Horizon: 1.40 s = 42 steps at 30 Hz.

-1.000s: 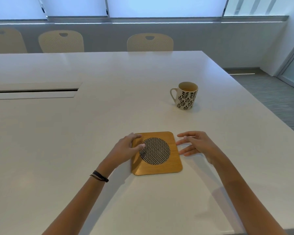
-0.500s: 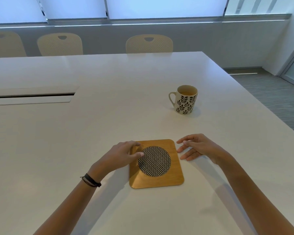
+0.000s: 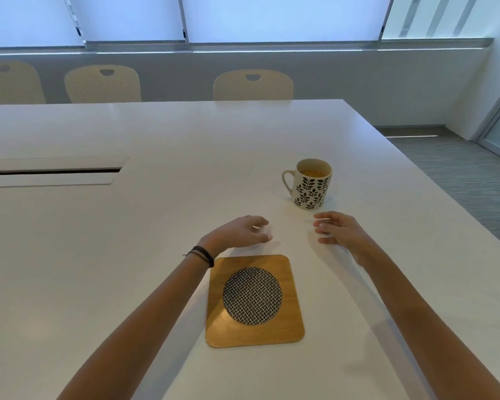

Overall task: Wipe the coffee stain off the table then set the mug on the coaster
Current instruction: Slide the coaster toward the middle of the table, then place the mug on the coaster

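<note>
Both hands, left (image 3: 240, 230) and right (image 3: 339, 230), empty and loosely open, have left the square wooden coaster (image 3: 254, 301) for the leaf-patterned ceramic mug (image 3: 311, 184) near the white worktop's (image 3: 127, 255) right edge; no stain shows.

Your left hand (image 3: 238, 230) empty, fingers loosely curled, over table (image 3: 127, 241) just beyond coaster (image 3: 254, 301); black bands on that wrist. Your right hand (image 3: 339, 229) empty, fingers spread, just short of mug (image 3: 311, 184). Mug upright on bare table, leaf pattern, handle pointing left, brown liquid inside. Coaster: square wood, woven round inset, nothing on it. Three chairs (image 3: 253, 85) along far edge.
</note>
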Each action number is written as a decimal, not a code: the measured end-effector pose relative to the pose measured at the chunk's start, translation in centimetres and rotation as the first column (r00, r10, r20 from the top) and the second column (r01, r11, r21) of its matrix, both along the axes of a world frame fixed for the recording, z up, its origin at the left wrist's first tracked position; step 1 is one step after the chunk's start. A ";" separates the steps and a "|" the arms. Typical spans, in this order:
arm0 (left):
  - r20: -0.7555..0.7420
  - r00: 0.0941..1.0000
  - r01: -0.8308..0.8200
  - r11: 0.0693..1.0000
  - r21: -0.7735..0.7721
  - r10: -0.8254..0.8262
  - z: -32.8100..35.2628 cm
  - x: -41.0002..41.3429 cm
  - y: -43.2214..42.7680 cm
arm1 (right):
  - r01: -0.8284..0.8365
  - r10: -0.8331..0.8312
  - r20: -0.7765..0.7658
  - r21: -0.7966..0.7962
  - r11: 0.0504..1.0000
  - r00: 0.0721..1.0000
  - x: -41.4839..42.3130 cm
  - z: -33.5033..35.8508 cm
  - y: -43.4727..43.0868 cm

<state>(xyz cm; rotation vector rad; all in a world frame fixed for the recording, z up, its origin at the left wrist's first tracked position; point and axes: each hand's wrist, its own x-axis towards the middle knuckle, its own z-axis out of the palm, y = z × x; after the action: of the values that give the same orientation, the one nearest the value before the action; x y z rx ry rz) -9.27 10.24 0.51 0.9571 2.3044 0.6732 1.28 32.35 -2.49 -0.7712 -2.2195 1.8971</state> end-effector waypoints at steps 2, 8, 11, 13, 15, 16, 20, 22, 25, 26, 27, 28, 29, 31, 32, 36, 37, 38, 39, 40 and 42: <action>0.047 0.998 -0.049 0.996 0.071 0.045 -0.5 -0.7 1.7 | 0.057 -0.057 -0.011 -0.048 0.997 0.998 -1.1 -0.1 0.4; 0.440 0.888 -0.317 0.875 0.367 0.137 -1.4 -2.3 5.9 | 0.140 -0.135 -0.090 0.048 0.989 0.987 -3.5 -1.0 1.5; 0.514 0.842 -0.422 0.796 0.435 0.166 -1.9 -3.2 7.7 | 0.066 -0.056 -0.175 0.052 0.996 0.983 -4.5 -1.4 1.9; 0.533 0.834 -0.429 0.773 0.466 0.142 -2.2 -3.8 8.7 | 0.014 -0.004 -0.217 0.045 0.999 0.976 -5.3 -1.5 2.2; 0.536 0.837 -0.414 0.764 0.495 0.106 -2.5 -4.4 9.5 | -0.009 0.012 -0.247 0.012 1.000 0.969 -5.9 -1.6 2.6; 0.535 0.840 -0.405 0.759 0.509 0.089 -2.6 -4.7 9.9 | -0.011 0.011 -0.262 0.000 1.000 0.965 -6.2 -1.6 2.8; 0.535 0.844 -0.383 0.741 0.552 0.037 -2.9 -5.2 10.8 | -0.020 0.016 -0.294 -0.010 1.000 0.956 -7.2 -1.4 3.1; 0.521 0.853 -0.364 0.740 0.565 0.021 -3.0 -5.4 10.9 | 0.004 -0.004 -0.299 0.002 1.000 0.954 -7.6 -1.3 3.0; 0.510 0.860 -0.340 0.742 0.577 -0.002 -3.0 -5.5 10.8 | 0.040 -0.029 -0.307 0.028 0.999 0.951 -7.9 -1.4 3.0; 0.510 0.860 -0.337 0.741 0.581 -0.009 -3.1 -5.5 10.9 | 0.053 -0.035 -0.308 0.048 0.997 0.951 -8.0 -1.5 3.1; 0.509 0.861 -0.334 0.739 0.585 -0.014 -3.2 -5.5 10.9 | 0.065 -0.042 -0.307 0.066 0.996 0.951 -8.0 -1.6 3.1; 0.505 0.863 -0.331 0.735 0.591 -0.017 -3.2 -5.4 10.9 | 0.076 -0.048 -0.305 0.080 0.994 0.951 -7.9 -1.7 3.2; 0.498 0.867 -0.329 0.731 0.597 -0.017 -3.3 -5.4 10.9 | 0.084 -0.053 -0.303 0.091 0.992 0.952 -7.9 -1.7 3.1; 0.493 0.870 -0.329 0.726 0.604 -0.016 -3.5 -5.2 10.7 | 0.098 -0.061 -0.298 0.108 0.989 0.952 -7.8 -1.8 3.0; 0.494 0.869 -0.331 0.724 0.605 -0.016 -3.5 -5.2 10.5 | 0.102 -0.065 -0.298 0.112 0.988 0.952 -7.7 -1.8 2.9; 0.474 0.880 -0.316 0.723 0.614 -0.018 -3.4 -5.1 9.9 | 0.113 -0.072 -0.293 0.123 0.986 0.953 -7.4 -1.5 2.3; 0.470 0.882 -0.312 0.720 0.620 -0.022 -3.3 -5.1 9.7 | 0.116 -0.072 -0.295 0.134 0.984 0.953 -7.3 -1.3 2.1; 0.465 0.885 -0.307 0.717 0.626 -0.027 -3.3 -5.1 9.4 | 0.118 -0.071 -0.297 0.142 0.983 0.952 -7.3 -1.1 1.8; 0.456 0.890 -0.300 0.715 0.632 -0.030 -3.1 -5.0 9.1 | 0.118 -0.069 -0.301 0.148 0.982 0.951 -7.2 -0.9 1.6; 0.446 0.894 -0.294 0.712 0.638 -0.030 -3.0 -5.0 8.8 | 0.116 -0.065 -0.301 0.153 0.981 0.951 -7.1 -0.7 1.3; 0.431 0.902 -0.287 0.701 0.653 -0.032 -2.7 -4.8 8.0 | 0.108 -0.051 -0.301 0.176 0.978 0.952 -6.8 -0.2 0.7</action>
<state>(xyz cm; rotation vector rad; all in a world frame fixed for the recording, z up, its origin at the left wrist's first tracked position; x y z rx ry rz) -14.12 18.24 -2.20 0.8359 1.7271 1.7343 -5.55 33.07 -2.64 -0.5014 -2.1092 1.6100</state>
